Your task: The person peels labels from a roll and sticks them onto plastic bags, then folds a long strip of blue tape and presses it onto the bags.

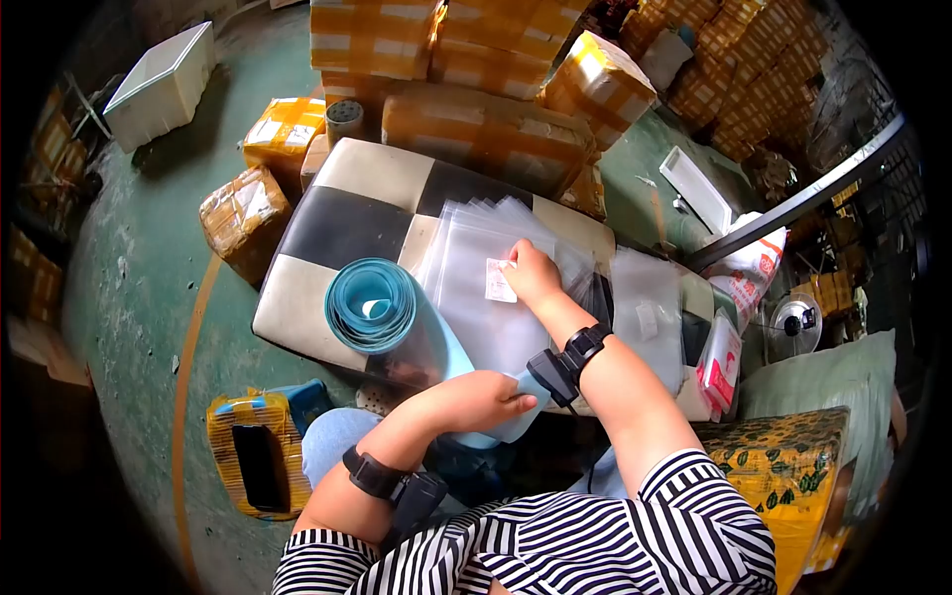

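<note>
A thick roll of translucent blue backing strip [369, 305] rests on the checkered padded seat. Its loose end [519, 415] comes out near my lap, gripped by my left hand [483, 400] with the thumb on top. Farther forward, my right hand [534, 275] has its fingers curled at the edge of a small white label [500, 281] with reddish print. That label is over a fanned stack of clear plastic bags [466, 322]. To the right, another clear bag [647, 297] lies flat with a pale label on it.
The checkered seat [382, 178] bears everything. Taped cartons [476, 134] stand behind it. A phone [260, 466] lies on a taped stool at left. A red-and-white packet [721, 365] is at the seat's right edge, near a metal bar [803, 193] and a small fan [796, 322].
</note>
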Motion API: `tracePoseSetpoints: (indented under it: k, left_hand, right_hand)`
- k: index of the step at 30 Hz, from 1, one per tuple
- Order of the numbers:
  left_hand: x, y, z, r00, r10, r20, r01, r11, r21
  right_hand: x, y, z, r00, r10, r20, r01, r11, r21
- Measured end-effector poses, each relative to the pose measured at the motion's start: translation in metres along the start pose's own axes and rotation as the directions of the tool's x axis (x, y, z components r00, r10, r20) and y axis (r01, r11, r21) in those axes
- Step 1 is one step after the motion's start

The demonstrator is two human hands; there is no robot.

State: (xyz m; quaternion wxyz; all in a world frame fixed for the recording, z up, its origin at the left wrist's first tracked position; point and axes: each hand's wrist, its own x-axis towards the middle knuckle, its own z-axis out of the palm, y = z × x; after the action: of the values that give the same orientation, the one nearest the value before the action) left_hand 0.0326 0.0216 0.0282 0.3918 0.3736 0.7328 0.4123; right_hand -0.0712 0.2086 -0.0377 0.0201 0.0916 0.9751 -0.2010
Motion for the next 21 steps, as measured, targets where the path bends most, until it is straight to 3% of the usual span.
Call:
tracePoseSetpoints:
  k: [6, 7, 9, 10, 13, 14, 16, 17, 19, 20, 21]
  left_hand:
    - [-0.004, 0.006, -0.005, 1.000, -0.013, -0.007, 0.013, 1.000, -0.020]
    - [-0.005, 0.005, -0.004, 1.000, -0.003, -0.024, 0.002, 1.000, -0.025]
    - [-0.002, 0.003, -0.001, 0.999, 0.027, -0.046, -0.028, 0.999, -0.031]
    - [-0.001, 0.002, 0.000, 0.998, 0.042, -0.051, -0.043, 0.999, -0.031]
    - [-0.002, -0.001, 0.000, 0.995, 0.031, -0.093, -0.036, 0.998, -0.057]
    - [-0.002, -0.002, -0.002, 0.993, 0.021, -0.117, -0.029, 0.997, -0.074]
    - [0.001, -0.017, -0.003, 0.938, -0.038, -0.345, -0.099, 0.924, -0.370]
    - [0.001, -0.023, -0.005, 0.895, -0.097, -0.436, -0.152, 0.851, -0.502]
    - [0.002, -0.038, -0.019, 0.788, -0.173, -0.590, -0.403, 0.580, -0.708]
    - [0.002, -0.034, -0.021, 0.733, -0.203, -0.649, -0.525, 0.439, -0.729]
    - [0.000, -0.029, -0.025, 0.668, -0.246, -0.703, -0.638, 0.297, -0.710]
  right_hand:
    - [-0.010, -0.007, -0.015, 1.000, -0.003, -0.029, -0.004, 0.966, -0.260]
    - [-0.011, -0.003, -0.013, 0.968, -0.224, -0.115, 0.190, 0.948, -0.254]
    - [-0.017, 0.014, 0.000, 0.746, -0.609, -0.270, 0.540, 0.790, -0.290]
    - [-0.029, 0.015, 0.011, 0.786, -0.597, -0.161, 0.511, 0.774, -0.375]
    - [-0.049, 0.016, 0.030, 0.879, -0.467, -0.092, 0.429, 0.861, -0.275]
    - [-0.048, 0.018, 0.030, 0.856, -0.498, -0.135, 0.442, 0.842, -0.309]
    - [-0.043, 0.033, 0.018, 0.909, -0.344, -0.234, 0.308, 0.934, -0.179]
    - [-0.041, 0.038, 0.010, 0.930, -0.251, -0.269, 0.230, 0.967, -0.107]
    - [-0.049, 0.047, -0.005, 0.956, -0.014, -0.293, -0.045, 0.980, -0.195]
    - [-0.055, 0.043, -0.013, 0.971, 0.168, -0.167, -0.204, 0.951, -0.230]
    - [-0.057, 0.045, -0.016, 0.964, 0.254, -0.083, -0.267, 0.924, -0.274]
